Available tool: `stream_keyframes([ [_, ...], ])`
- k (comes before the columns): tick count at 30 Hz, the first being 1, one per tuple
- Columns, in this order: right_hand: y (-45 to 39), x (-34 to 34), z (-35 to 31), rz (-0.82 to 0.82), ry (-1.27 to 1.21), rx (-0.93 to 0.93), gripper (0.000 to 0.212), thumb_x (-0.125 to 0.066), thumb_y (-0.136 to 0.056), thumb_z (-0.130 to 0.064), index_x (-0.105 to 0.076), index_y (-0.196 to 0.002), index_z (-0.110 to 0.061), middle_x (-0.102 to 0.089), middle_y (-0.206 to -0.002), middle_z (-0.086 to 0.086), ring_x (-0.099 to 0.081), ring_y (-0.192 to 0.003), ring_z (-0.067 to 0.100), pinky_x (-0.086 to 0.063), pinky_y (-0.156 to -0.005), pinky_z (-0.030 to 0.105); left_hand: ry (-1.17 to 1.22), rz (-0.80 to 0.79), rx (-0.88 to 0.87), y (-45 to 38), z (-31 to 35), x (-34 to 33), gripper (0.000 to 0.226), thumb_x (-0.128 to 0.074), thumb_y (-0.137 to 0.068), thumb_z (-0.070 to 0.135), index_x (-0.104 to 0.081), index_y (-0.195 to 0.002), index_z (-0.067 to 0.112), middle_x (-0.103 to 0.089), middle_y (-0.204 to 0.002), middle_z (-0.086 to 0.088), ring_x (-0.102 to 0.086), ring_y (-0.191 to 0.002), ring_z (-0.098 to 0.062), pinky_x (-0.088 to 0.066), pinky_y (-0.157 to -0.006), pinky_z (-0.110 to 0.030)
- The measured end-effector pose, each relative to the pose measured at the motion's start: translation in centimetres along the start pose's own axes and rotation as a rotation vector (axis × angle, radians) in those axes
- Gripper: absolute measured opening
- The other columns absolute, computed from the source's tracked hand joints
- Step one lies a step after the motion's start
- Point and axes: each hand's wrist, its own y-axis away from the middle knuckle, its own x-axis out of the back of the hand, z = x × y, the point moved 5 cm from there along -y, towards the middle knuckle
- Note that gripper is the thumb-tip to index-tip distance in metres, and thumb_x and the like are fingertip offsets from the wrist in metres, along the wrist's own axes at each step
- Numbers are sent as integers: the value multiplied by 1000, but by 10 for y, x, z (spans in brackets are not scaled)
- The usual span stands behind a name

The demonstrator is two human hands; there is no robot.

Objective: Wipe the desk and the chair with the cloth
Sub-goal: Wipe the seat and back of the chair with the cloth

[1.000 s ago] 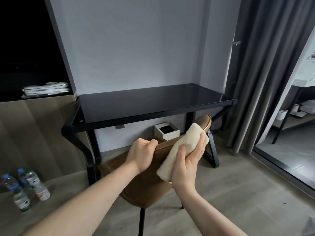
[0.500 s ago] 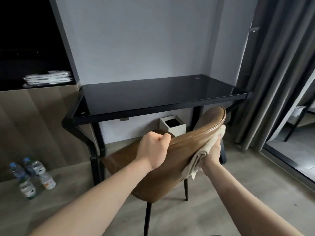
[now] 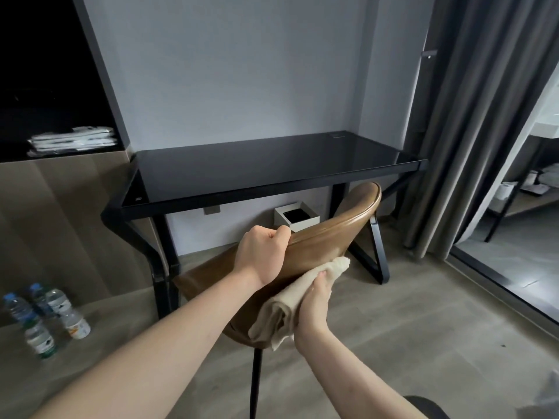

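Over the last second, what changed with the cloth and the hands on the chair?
The right hand slid the cloth off the top edge of the chair backrest and down its rear face, nearer the person. The left hand kept gripping the backrest's top edge. The desk is unchanged.

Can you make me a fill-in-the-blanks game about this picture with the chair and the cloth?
1. The left hand grips the top edge of the brown ____.
2. The right hand presses a beige ____ against the back of the chair.
3. The bottles stand on the ____, left of the desk.
4. The colour of the desk top is ____.

Missing words: chair, cloth, floor, black.
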Motion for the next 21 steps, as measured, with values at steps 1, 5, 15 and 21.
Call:
stream_keyframes([
  [1, -12, 5, -2, 22, -28, 12, 77, -37, -88, -91, -34, -153, -49, -48, -138, -19, -44, -126, 14, -33, -117, 42, 5, -3, 1, 0, 0, -1, 62, -46, -95, 38, -30, -37, 19, -25, -41, 6, -28, -45, -13, -23, -55, -32],
  [5, -80, 27, -12, 19, -5, 32, 99, -47, -70, -93, -53, -151, -35, -66, -140, -1, -62, -126, 24, -43, -117, 52, 13, -20, -27, -1, -2, -2, 57, -45, -92, 38, -23, -42, 20, -22, -45, 6, -24, -49, -14, -22, -56, -34],
  [15, -159, 44, -28, 92, 89, -158, 56, -54, -100, -65, -75, -122, -18, -75, -112, 7, -68, -101, 26, -52, -100, 43, 25, 2, -117, -2, -5, -6, 58, -45, -95, 35, -21, -44, 23, -20, -45, 9, -25, -46, -13, -22, -49, -22],
  [21, -132, 34, -14, 202, 90, -333, 81, -37, -98, -82, -67, -136, -16, -66, -121, 8, -60, -107, 36, -40, -112, 54, 24, -5, -114, -6, -6, -8, 63, -48, -102, 27, -21, -45, 24, -20, -45, 10, -25, -46, -12, -22, -49, -22],
])
